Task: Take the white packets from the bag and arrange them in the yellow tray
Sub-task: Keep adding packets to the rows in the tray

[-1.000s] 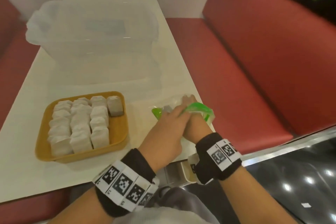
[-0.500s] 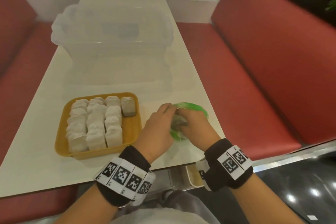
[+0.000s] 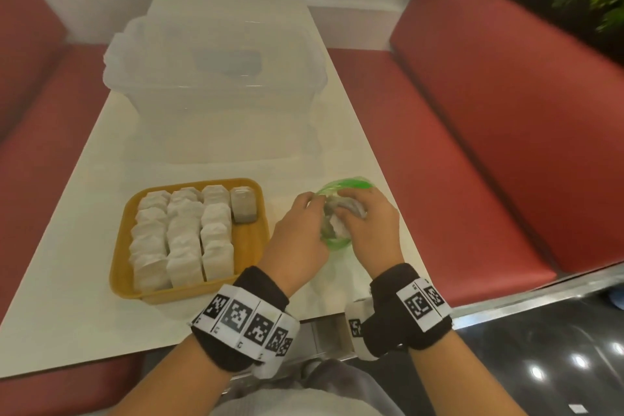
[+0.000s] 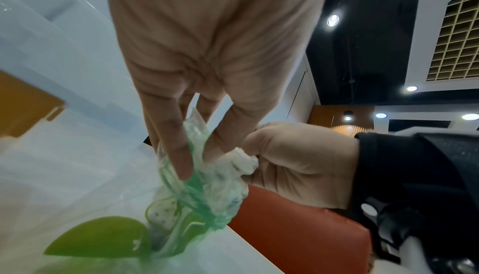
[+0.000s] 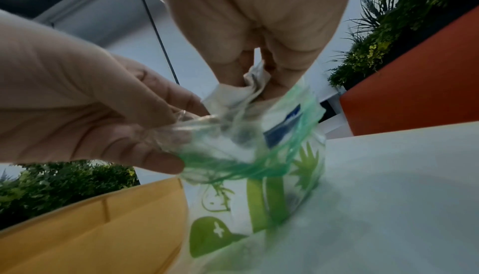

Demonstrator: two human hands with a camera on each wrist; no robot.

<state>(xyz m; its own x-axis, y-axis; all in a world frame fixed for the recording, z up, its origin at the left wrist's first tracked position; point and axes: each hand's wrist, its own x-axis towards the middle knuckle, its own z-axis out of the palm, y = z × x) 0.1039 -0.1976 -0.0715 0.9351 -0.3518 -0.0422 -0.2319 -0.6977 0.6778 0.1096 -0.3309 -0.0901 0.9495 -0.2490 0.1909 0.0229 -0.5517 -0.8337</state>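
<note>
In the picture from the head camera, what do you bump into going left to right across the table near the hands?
yellow tray with white packets → left hand → bag → right hand → red bench

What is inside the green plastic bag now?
One white packet shows at the mouth of the bag, pinched by the right hand. The left hand holds the rim. Crumpled plastic hides whether more lie deeper.
</note>
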